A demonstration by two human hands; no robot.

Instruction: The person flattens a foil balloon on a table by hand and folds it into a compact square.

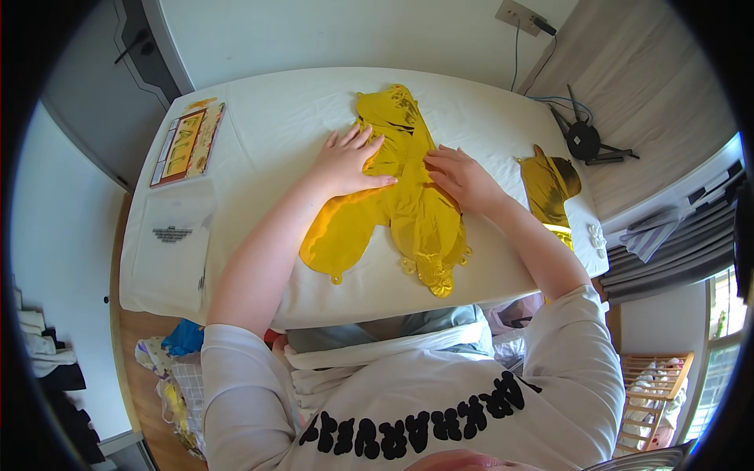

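A gold foil balloon (404,212), flat and creased, lies across the middle of the white-covered table. Part of it is folded over itself, with rounded lobes at the near end and small tabs along the rim. My left hand (349,163) is open on its left side, fingers spread and the thumb stretched over the foil. On the right edge rests my right hand (463,177), its fingers extended and lying on the foil; it grips nothing that I can see. Another gold foil piece (546,188) lies to the right, beyond my right forearm.
A printed picture package (187,147) and a clear plastic bag (169,243) lie on the table's left side. At the right are a black router (583,141) with cables and a small white bundle (597,238). Bags (184,337) sit on the floor at the left.
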